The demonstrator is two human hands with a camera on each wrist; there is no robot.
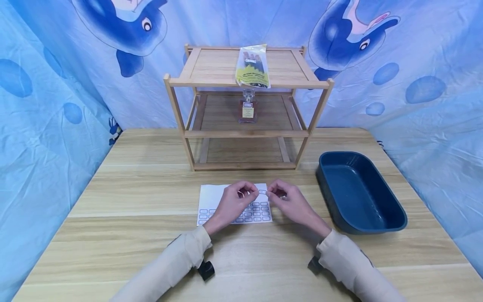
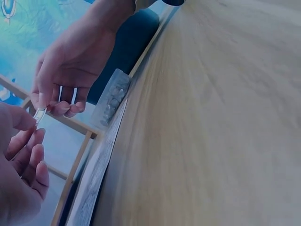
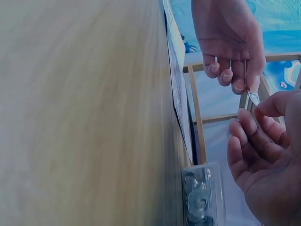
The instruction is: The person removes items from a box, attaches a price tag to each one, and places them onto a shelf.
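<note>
A small white label sticker [image 1: 262,192] with a dark printed border is stretched between my two hands, above a white sheet of labels [image 1: 215,196]. My left hand [image 1: 235,202] pinches one end between thumb and index finger. At the other end, my right hand [image 1: 289,202] pinches it the same way. In the left wrist view the sticker [image 2: 40,114] bridges both sets of fingertips, off the table. Rows of similar bordered labels cover the lower part of the sheet. A clear plastic box [image 3: 203,195] of small round objects sits by the sheet, mostly hidden behind my right hand in the head view.
Behind the sheet stands a three-tier wooden shelf [image 1: 245,134]. A yellow-and-black plastic packet [image 1: 252,67] lies on its top, and a labelled glass bottle [image 1: 247,110] stands on the middle tier. To the right is a deep blue basin [image 1: 354,197]. A blue patterned curtain [image 1: 241,25] surrounds the table.
</note>
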